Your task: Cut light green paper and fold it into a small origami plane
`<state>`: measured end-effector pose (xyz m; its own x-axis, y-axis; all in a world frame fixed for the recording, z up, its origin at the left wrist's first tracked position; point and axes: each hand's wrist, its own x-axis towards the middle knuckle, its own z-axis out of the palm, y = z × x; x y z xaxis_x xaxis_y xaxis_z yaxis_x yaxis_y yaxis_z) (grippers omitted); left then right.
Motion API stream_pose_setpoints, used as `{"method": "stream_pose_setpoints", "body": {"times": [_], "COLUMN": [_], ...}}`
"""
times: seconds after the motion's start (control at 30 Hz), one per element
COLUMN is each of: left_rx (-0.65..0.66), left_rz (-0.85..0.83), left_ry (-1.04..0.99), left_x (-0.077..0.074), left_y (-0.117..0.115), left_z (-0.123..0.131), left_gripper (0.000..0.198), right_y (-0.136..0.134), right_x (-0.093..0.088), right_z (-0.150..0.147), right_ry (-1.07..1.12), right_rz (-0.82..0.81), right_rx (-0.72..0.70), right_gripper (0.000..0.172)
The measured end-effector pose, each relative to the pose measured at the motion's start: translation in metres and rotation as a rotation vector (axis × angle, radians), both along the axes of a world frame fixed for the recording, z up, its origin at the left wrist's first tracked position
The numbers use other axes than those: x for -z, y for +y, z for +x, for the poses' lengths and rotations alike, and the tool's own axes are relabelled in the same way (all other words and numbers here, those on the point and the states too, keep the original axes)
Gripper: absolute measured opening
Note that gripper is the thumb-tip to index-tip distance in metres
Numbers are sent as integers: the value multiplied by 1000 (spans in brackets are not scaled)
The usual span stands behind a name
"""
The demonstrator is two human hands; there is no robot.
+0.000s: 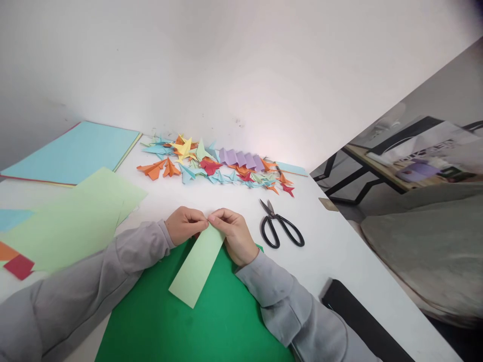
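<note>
A light green paper strip [198, 266] slants down toward me over a dark green sheet [169, 322]. My left hand [186, 223] pinches the strip's far end, thumb and fingers closed on its corner. Close beside it, my right hand [236, 234] grips the same end from the other side, thumb on top. The fingertips of both hands nearly meet there, so the far edge of the strip is hidden. Black-handled scissors [277, 221] lie slightly open on the white table, to the right of my right hand.
Folded paper planes [183, 149] in several colours lie along the wall, with a pleated purple paper [241, 159] among them. At left are a stack of blue sheets [75, 151], large light green paper [83, 221] and a red scrap [19, 266]. A black long object [358, 317] rests at right.
</note>
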<state>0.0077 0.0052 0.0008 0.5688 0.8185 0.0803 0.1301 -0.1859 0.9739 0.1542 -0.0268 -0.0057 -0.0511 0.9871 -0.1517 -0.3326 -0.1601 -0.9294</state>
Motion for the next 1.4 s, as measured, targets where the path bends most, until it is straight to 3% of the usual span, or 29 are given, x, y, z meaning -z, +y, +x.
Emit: {"method": "stream_pose_setpoints", "body": {"times": [0.27,0.37,0.5,0.63,1.0,1.1,1.2,1.4], "left_rx": [-10,-25,-46,-49,-64,-153,-214,-62], "left_rz": [26,36,-4,-124,-171,-156,-160,-116], "left_ry": [49,44,23,9,-56,-88,-115,-92], "left_x": [3,9,12,9,7,4,1,4], "left_y": [2,5,7,6,3,2,1,-1], "left_z": [0,0,-1,-2,-6,-6,-3,2], "left_gripper": [29,31,29,24,19,23,24,37], "right_y": [10,16,25,34,46,41,32,14], "right_x": [0,-2,-1,2,3,-1,-6,-16], "right_z": [9,17,27,41,61,55,41,18], "right_ry": [25,42,72,130,198,215,161,141], "right_rz": [-55,-4,21,18,-16,-31,-41,-91], "right_rx": [222,302,342,478,619,527,329,220], "right_gripper": [31,31,29,26,26,27,31,34]}}
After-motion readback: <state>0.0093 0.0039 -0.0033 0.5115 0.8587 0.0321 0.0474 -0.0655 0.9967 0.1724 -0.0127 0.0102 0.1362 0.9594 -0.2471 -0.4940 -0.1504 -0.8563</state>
